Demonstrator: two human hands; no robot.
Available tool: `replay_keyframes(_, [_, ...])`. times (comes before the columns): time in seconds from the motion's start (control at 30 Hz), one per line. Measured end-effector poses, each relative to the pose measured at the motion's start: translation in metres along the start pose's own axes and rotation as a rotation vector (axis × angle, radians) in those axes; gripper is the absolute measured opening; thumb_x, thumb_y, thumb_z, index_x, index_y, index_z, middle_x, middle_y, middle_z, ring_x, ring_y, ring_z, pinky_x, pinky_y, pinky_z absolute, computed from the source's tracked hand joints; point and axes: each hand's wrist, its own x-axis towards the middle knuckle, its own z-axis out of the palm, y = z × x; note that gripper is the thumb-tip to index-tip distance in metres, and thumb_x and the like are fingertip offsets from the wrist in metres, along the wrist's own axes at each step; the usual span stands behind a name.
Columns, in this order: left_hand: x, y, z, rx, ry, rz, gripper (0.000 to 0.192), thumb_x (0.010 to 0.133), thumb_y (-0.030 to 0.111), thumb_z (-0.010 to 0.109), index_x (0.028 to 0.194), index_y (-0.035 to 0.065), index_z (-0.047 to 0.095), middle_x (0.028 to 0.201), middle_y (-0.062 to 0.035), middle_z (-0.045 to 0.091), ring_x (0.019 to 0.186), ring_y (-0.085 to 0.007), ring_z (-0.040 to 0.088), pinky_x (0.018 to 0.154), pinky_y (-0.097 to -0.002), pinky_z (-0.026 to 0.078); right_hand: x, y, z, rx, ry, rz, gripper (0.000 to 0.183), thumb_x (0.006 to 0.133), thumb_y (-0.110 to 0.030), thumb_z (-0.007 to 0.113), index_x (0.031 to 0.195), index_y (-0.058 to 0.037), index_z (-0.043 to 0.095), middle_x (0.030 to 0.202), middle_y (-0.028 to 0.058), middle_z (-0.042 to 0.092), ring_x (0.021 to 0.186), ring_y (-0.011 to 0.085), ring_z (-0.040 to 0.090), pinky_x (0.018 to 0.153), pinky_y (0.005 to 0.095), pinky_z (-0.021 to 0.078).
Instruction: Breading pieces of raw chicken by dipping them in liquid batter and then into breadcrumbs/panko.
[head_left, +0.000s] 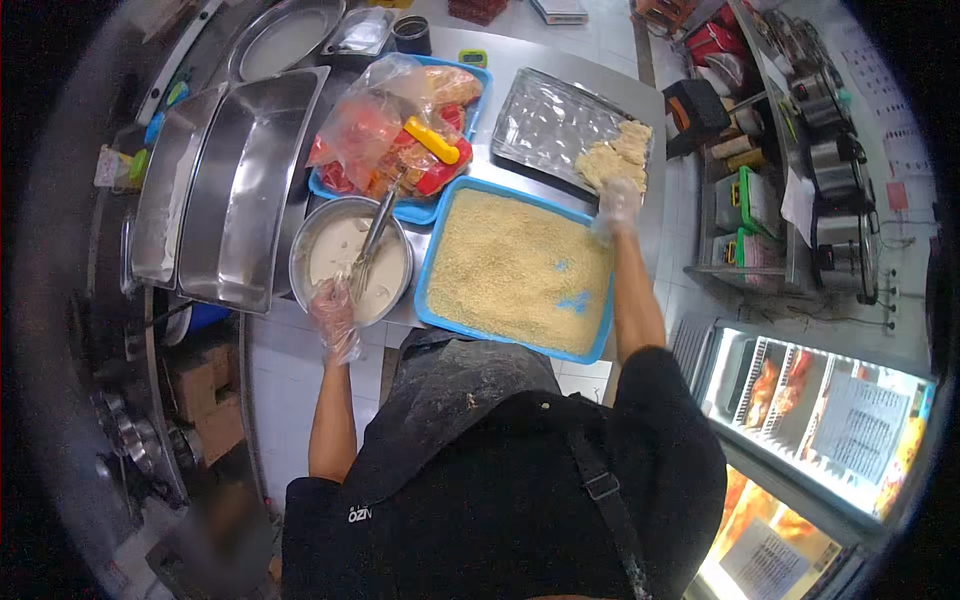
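Observation:
My left hand (334, 307), in a clear plastic glove, is at the near rim of a round metal bowl (297, 262) of pale batter; whether its fingers grip anything is unclear. A metal whisk (373, 240) leans in the bowl beside it. My right hand (621, 204), also gloved, is at the near right corner of a plastic-lined tray (547, 124), touching breaded pieces (615, 157) there; its fingertips are hard to make out. Between the hands lies a blue tray (517, 346) of pale crumbs, its bottom showing through in spots.
Behind the bowl, another blue tray (484, 82) holds plastic bags of food and a yellow-handled tool (431, 140). Deep steel pans (247, 187) stand at left. A green timer (472, 58) lies at the far edge. Shelving (780, 142) and a lit display case (817, 420) are at right.

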Motion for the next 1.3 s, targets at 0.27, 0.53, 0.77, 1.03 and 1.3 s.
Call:
replay_keyframes(0.27, [-0.007,-0.005,-0.002,0.153,0.045,-0.098,0.022,0.082,0.02,0.061,0.088,-0.0001,0.066,0.074,-0.0203,0.063,0.066,-0.029,0.062,0.062,-0.0366,0.046,-0.139,-0.113,-0.055,0.106,0.014,0.014,0.028,0.083,-0.034,0.062,0.092,-0.0083,0.069,0.092,0.0128,0.067,0.08,0.0223,0.062,0.068,0.0366,0.0489])
replay_keyframes(0.53, [-0.021,-0.029,0.007,-0.052,0.11,-0.06,0.025,0.087,0.016,0.054,0.106,0.0001,0.061,0.102,-0.0194,0.062,0.094,-0.0299,0.058,0.082,-0.0383,0.044,-0.126,-0.339,-0.109,0.853,-0.204,-0.247,0.037,0.082,-0.039,0.063,0.095,-0.0052,0.064,0.087,0.0138,0.065,0.076,0.0261,0.062,0.07,0.0355,0.049])
replay_keyframes(0.77, [-0.028,-0.097,0.037,0.283,0.378,0.448,0.024,0.087,0.008,0.051,0.109,0.0009,0.052,0.098,-0.0209,0.057,0.09,-0.037,0.055,0.082,-0.0444,0.043,-0.127,-0.421,-0.094,1.2,-0.456,-0.342,0.03,0.083,-0.035,0.065,0.081,-0.0051,0.062,0.072,-0.0009,0.059,0.067,0.0113,0.053,0.065,0.0283,0.0469])
replay_keyframes(1.03, [-0.029,-0.096,0.038,0.35,0.34,0.434,0.033,0.085,0.004,0.052,0.116,0.0015,0.04,0.107,-0.0221,0.052,0.094,-0.0375,0.052,0.08,-0.0484,0.044,-0.157,-0.421,-0.152,1.814,-0.82,-0.435,0.01,0.084,-0.01,0.064,0.09,-0.0036,0.063,0.084,0.0017,0.064,0.077,0.0112,0.059,0.068,0.0259,0.0487])
replay_keyframes(1.3, [-0.03,-0.085,0.038,0.257,0.501,0.488,0.036,0.085,0.005,0.052,0.118,0.0012,0.038,0.105,-0.0223,0.053,0.094,-0.039,0.051,0.08,-0.0488,0.044,-0.132,-0.379,-0.12,1.348,-0.479,-0.539,0.014,0.084,-0.013,0.064,0.092,-0.0016,0.062,0.086,0.0045,0.064,0.08,0.0114,0.059,0.075,0.026,0.0468])
